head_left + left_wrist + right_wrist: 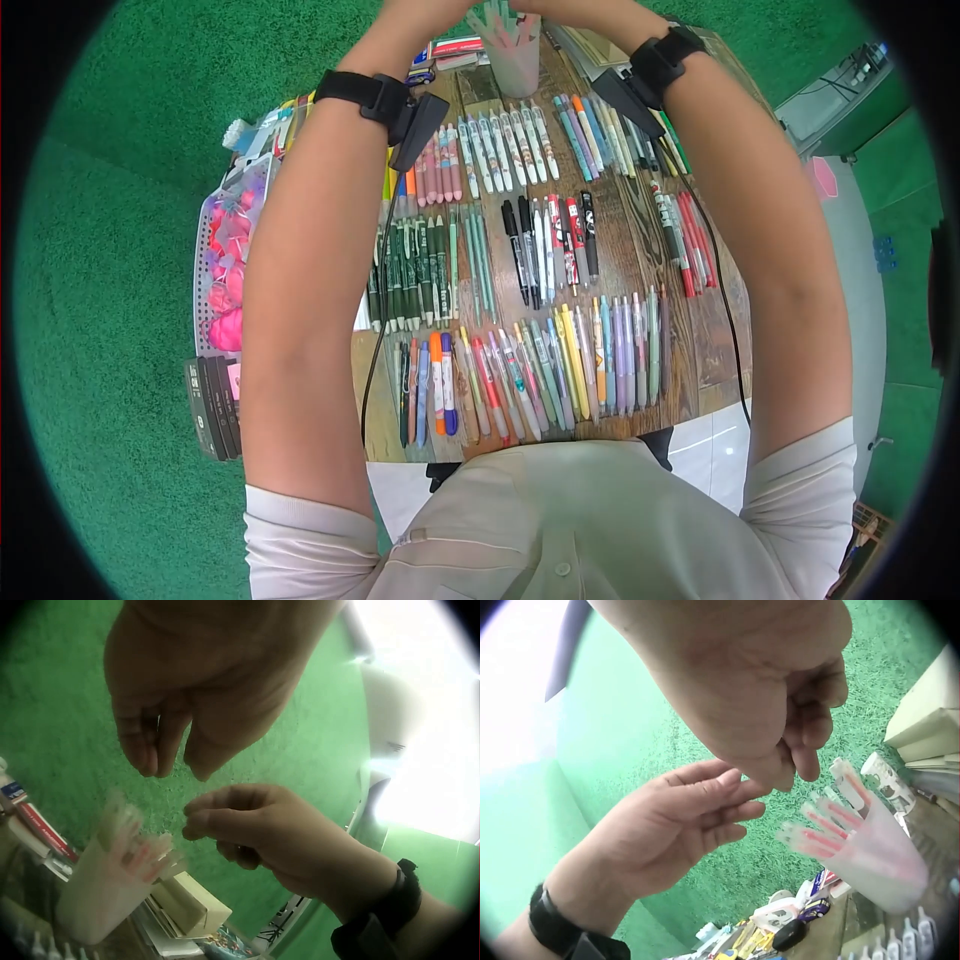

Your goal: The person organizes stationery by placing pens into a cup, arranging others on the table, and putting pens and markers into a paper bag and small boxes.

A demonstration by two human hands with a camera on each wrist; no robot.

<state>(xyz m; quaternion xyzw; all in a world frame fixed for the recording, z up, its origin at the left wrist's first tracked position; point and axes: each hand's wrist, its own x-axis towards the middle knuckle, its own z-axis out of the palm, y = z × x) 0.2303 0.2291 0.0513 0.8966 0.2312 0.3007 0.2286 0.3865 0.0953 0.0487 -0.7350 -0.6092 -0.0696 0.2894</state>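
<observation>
My left hand [202,682] and right hand [757,690] are raised close together beyond the far table edge, mostly cut off at the top of the head view. The left hand's fingers are loosely bent with nothing visible in them. The right hand's fingers curl loosely, thumb close to the index finger, and no object shows between them. In the right wrist view the left hand [675,825] overlaps the right fingertips. Just below them stands a frosted translucent cup [517,70] of pens with clear and pinkish barrels [829,825].
Rows of pens [560,365] cover the wooden table [690,345], sorted by colour: green pens [410,270], black and red pens [550,235], white pens [508,150]. A basket [203,290] of pink items stands at left, above dark boxes [212,405]. A cream box [191,904] lies beside the cup.
</observation>
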